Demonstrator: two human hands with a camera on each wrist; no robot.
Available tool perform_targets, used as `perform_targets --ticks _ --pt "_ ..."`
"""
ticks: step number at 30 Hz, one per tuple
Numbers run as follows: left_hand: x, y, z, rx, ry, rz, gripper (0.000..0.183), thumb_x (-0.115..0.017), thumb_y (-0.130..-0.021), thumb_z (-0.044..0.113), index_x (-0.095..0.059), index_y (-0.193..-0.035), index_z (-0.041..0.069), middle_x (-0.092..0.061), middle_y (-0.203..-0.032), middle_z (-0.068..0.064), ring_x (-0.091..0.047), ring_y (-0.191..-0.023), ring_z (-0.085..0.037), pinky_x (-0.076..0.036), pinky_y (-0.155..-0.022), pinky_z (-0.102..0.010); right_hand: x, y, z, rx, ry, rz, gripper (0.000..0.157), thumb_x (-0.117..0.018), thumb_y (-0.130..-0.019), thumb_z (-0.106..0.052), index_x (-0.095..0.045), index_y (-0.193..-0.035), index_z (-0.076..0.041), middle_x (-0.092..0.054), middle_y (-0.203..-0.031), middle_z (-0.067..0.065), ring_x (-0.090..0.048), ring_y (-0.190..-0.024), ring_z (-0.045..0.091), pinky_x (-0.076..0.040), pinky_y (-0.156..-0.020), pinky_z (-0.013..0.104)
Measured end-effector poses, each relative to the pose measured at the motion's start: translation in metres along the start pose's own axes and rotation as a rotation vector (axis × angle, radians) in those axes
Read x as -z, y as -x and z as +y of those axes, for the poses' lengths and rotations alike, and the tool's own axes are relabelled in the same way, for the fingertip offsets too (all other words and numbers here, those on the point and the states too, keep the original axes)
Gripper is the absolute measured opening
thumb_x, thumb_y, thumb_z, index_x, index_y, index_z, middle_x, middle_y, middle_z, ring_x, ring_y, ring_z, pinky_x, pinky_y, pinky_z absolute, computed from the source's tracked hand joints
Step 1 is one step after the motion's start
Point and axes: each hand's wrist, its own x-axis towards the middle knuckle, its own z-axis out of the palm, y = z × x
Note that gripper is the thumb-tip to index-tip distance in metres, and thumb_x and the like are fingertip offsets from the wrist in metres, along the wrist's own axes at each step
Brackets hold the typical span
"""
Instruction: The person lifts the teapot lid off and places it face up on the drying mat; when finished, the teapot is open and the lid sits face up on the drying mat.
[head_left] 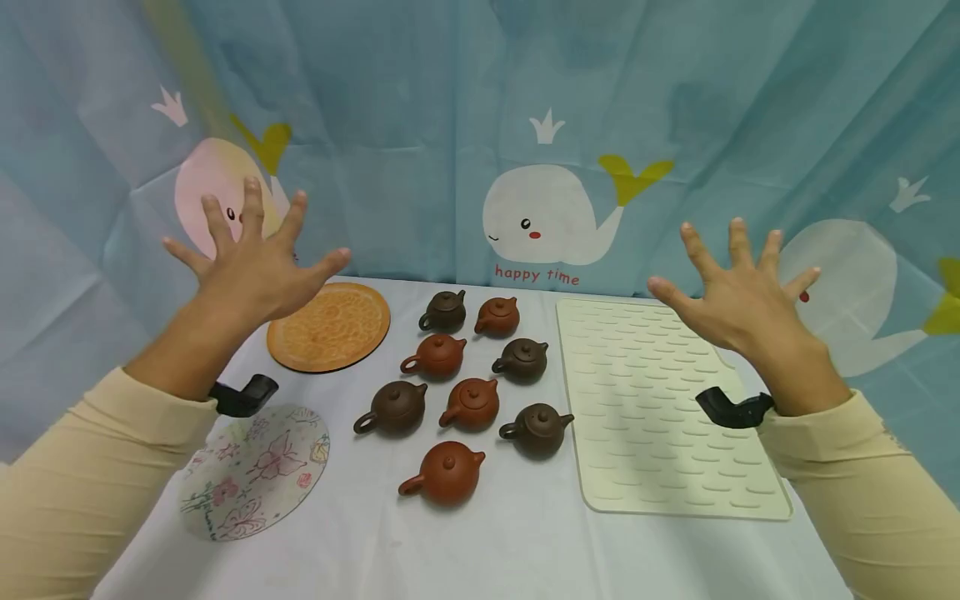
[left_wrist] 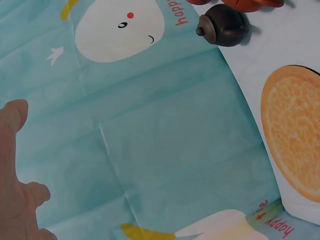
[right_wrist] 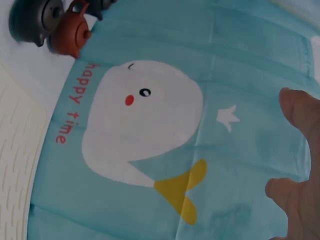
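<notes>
My left hand [head_left: 255, 267] is raised with its fingers spread wide, holding nothing, above the left side of the table. Below it lie a round orange mat [head_left: 330, 327] and, nearer me, a round mat with butterflies and flowers [head_left: 277, 467]. Fingers splayed and bare too, my right hand [head_left: 738, 300] hovers over a cream ribbed mat [head_left: 660, 417]. Between the hands stand several small teapots in loose rows, some reddish clay, like the front teapot [head_left: 450, 473], others dark brown, like the left teapot [head_left: 397, 408]. Part of each hand shows at its wrist view's edge.
A white cloth [head_left: 510, 550] covers the table. Behind it hangs a blue curtain [head_left: 390, 183] printed with whales, close to the far edge. Black wrist mounts [head_left: 243, 396] sit at both sleeve cuffs.
</notes>
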Motion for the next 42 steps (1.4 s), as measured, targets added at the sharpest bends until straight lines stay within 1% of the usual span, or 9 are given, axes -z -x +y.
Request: perform_targets --ticks 3,8,13,21,28,32,35,39,42 --pt "-0.003 0.001 0.002 -0.004 -0.002 0.008 0.093 -0.022 -0.08 0.086 0.01 -0.151 0.034 0.042 -0.145 -0.003 0.045 -0.12 -0.039 0.026 -0.075 -0.075 -0.002 0.001 -0.001 0.003 -0.001 0.009 0.084 -0.03 -0.089 -0.075 0.001 -0.155 -0.034 0.019 -0.153 0.026 0.03 -0.129 0.052 0.021 -0.075 0.079" --pt "-0.01 0.004 0.004 -0.011 -0.004 0.001 0.095 -0.024 -0.081 0.085 0.009 -0.152 0.033 0.04 -0.146 -0.005 0.044 -0.122 -0.04 0.025 -0.076 -0.076 -0.006 0.004 -0.004 0.02 -0.01 0.007 0.084 -0.031 -0.089 -0.075 0.001 -0.155 -0.034 0.014 -0.154 0.027 0.026 -0.13 0.053 0.018 -0.076 0.081" --pt "-0.019 0.007 0.006 -0.02 0.0 0.028 0.096 -0.027 -0.08 0.085 0.005 -0.154 0.032 0.036 -0.149 -0.008 0.043 -0.124 -0.039 0.025 -0.077 -0.076 -0.009 0.007 -0.008 0.034 -0.029 0.006 0.084 -0.033 -0.089 -0.074 0.0 -0.155 -0.034 0.012 -0.155 0.027 0.024 -0.131 0.054 0.016 -0.078 0.082" --pt "-0.032 0.014 0.011 -0.018 -0.006 0.035 0.097 -0.026 -0.08 0.086 0.006 -0.154 0.031 0.034 -0.15 -0.008 0.043 -0.126 -0.036 0.025 -0.08 -0.075 -0.015 0.011 -0.011 0.052 -0.027 0.001 0.085 -0.033 -0.089 -0.074 0.001 -0.155 -0.033 0.009 -0.155 0.028 0.021 -0.131 0.055 0.018 -0.08 0.079" --pt "-0.047 0.022 0.009 -0.034 0.018 0.064 0.097 -0.025 -0.081 0.085 0.002 -0.155 0.029 0.029 -0.153 -0.014 0.039 -0.129 -0.037 0.025 -0.083 -0.072 -0.023 0.018 -0.011 0.084 -0.06 0.043 0.083 -0.039 -0.091 -0.07 -0.003 -0.156 -0.032 0.004 -0.156 0.028 0.018 -0.133 0.054 0.016 -0.083 0.079" --pt "-0.054 0.026 0.009 -0.035 0.028 0.076 0.097 -0.024 -0.081 0.085 0.0 -0.156 0.028 0.031 -0.152 -0.012 0.039 -0.129 -0.036 0.027 -0.083 -0.071 -0.026 0.021 -0.012 0.095 -0.063 0.041 0.085 -0.041 -0.09 -0.07 -0.003 -0.156 -0.032 0.005 -0.156 0.026 0.018 -0.134 0.053 0.013 -0.085 0.08" --pt "-0.059 0.028 0.01 -0.038 0.043 0.087 0.097 -0.026 -0.081 0.085 0.0 -0.155 0.028 0.032 -0.152 -0.01 0.038 -0.13 -0.035 0.027 -0.084 -0.071 -0.03 0.024 -0.013 0.105 -0.063 0.037 0.085 -0.041 -0.09 -0.07 -0.002 -0.155 -0.032 0.006 -0.157 0.025 0.017 -0.135 0.053 0.012 -0.087 0.08" --pt "-0.067 0.029 0.012 -0.043 0.065 0.095 0.097 -0.028 -0.081 0.085 -0.001 -0.155 0.029 0.03 -0.152 -0.009 0.037 -0.13 -0.036 0.027 -0.084 -0.071 -0.035 0.027 -0.013 0.123 -0.068 0.05 0.085 -0.043 -0.09 -0.068 -0.004 -0.156 -0.031 0.003 -0.157 0.024 0.014 -0.135 0.053 0.008 -0.089 0.08" --pt "-0.073 0.031 0.014 -0.048 0.076 0.1 0.097 -0.029 -0.081 0.084 -0.004 -0.156 0.027 0.027 -0.154 -0.01 0.035 -0.132 -0.036 0.026 -0.086 -0.071 -0.039 0.029 -0.014 0.141 -0.083 0.057 0.084 -0.045 -0.091 -0.067 -0.006 -0.156 -0.03 0.002 -0.158 0.023 0.011 -0.136 0.053 0.007 -0.091 0.079"
